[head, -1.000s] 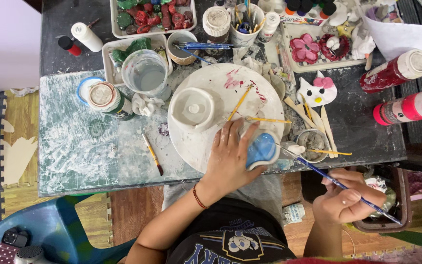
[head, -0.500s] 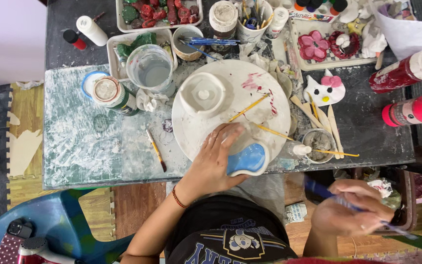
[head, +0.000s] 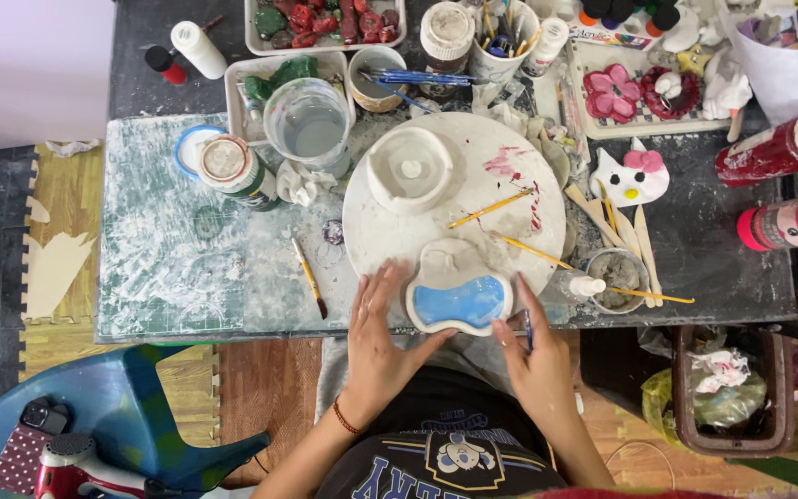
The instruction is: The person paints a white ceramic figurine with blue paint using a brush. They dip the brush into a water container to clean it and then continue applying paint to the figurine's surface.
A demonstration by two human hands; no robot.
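Observation:
A white clay dish with a blue-painted inside (head: 459, 300) lies at the near edge of a round white board (head: 454, 199). My left hand (head: 385, 337) rests flat beside the dish, fingers touching its left rim. My right hand (head: 533, 356) touches the dish's right rim and holds a thin blue-handled brush (head: 527, 330) between its fingers. A second unpainted white clay dish (head: 408, 169) sits farther back on the board, with two yellow brushes (head: 491, 209) lying near pink paint smears.
A jar of water (head: 308, 125), a green tin (head: 233, 166), cups of brushes (head: 501, 37), trays of painted clay pieces (head: 325, 20), a white cat-face figure (head: 634, 176) and red and pink paint bottles (head: 782, 148) crowd the table. A blue stool (head: 122, 411) stands lower left, a bin (head: 727, 388) lower right.
The blue dish has been set flat on the board's near edge. My right hand came up from my lap to the dish's right rim, still holding the brush.

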